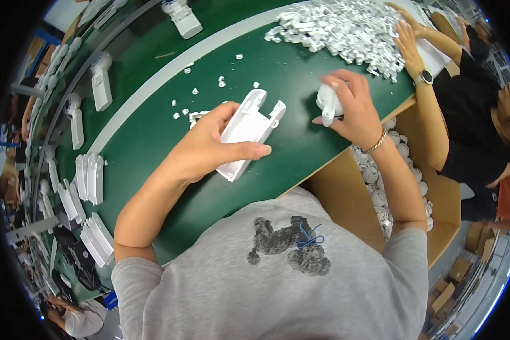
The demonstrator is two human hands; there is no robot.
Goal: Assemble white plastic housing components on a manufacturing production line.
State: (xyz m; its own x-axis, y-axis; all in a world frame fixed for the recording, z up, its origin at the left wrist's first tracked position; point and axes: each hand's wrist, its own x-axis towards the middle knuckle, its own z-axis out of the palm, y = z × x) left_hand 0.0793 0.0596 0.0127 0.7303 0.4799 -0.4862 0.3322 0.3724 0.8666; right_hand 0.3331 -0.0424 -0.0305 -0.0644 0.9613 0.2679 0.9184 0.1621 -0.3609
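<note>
My left hand [209, 147] grips a long white plastic housing [249, 127], holding it flat on the green table [153, 130]. My right hand [351, 110] is closed around a small white plastic part [327, 102], just right of the housing and slightly above the table. A gold bracelet sits on my right wrist. The two hands are about a hand's width apart.
A big heap of small white parts [345, 28] lies at the far right, where another person's hands [408, 39] reach in. Stacked white housings [90, 178] line the left edge. A cardboard box of white round parts [379, 187] stands on my right.
</note>
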